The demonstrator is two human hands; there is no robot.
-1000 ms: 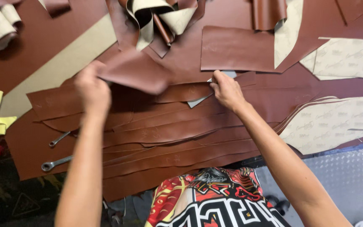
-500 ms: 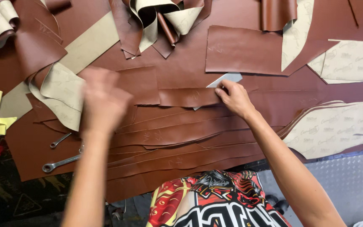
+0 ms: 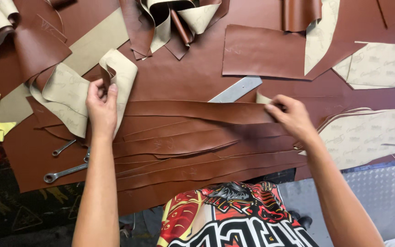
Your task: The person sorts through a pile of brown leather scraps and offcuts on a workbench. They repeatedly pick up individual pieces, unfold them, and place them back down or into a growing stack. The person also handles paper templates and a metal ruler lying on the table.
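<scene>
Left hand [image 3: 100, 106] | right hand [image 3: 289, 115] | leather strip [image 3: 197, 110] pinched between, both ends

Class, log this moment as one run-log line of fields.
left hand: pinches folded leather piece | right hand: grips end of long brown strip | nearby: metal ruler, wrench

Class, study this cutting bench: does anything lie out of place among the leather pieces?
Yes. Two wrenches lie on the brown leather sheet at the left, odd among cut strips, and hard tools could mark it. A metal ruler is half buried under the strip that the left hand and right hand hold.
</scene>
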